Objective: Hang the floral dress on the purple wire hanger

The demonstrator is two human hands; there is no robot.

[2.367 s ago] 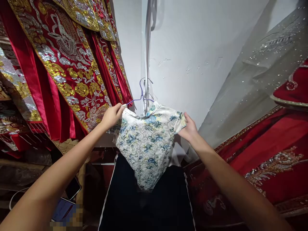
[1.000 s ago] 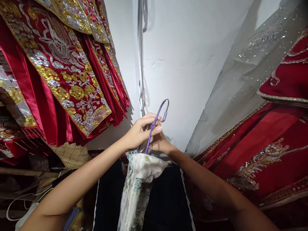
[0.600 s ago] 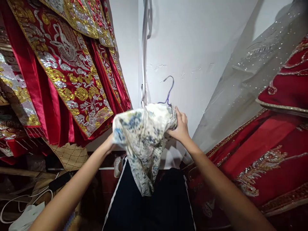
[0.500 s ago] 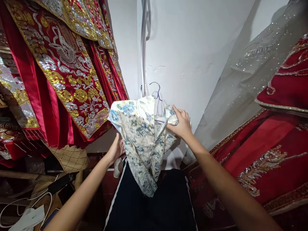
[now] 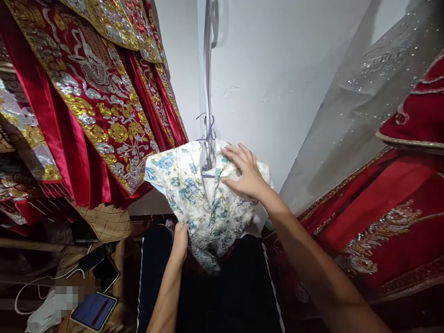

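A white blouse with a blue and green floral print hangs on a thin purple wire hanger in front of me. My left hand pinches its lower left side, thumb in front and the other fingers hidden behind the cloth. On the right shoulder of the blouse lies my right hand, fingers spread over the fabric. The hanger's hook stands up by a pale vertical strap against the wall.
Red embroidered garments hang at left. A sheer glittery fabric and red beaded dresses hang at right. On a wooden stool at lower left lie a lit phone, a white cable and another dark device.
The blouse has shifted left and spread wider, its front now facing me. My left hand has closed on its lower side; my right hand has loosened and lies flatter on the shoulder.
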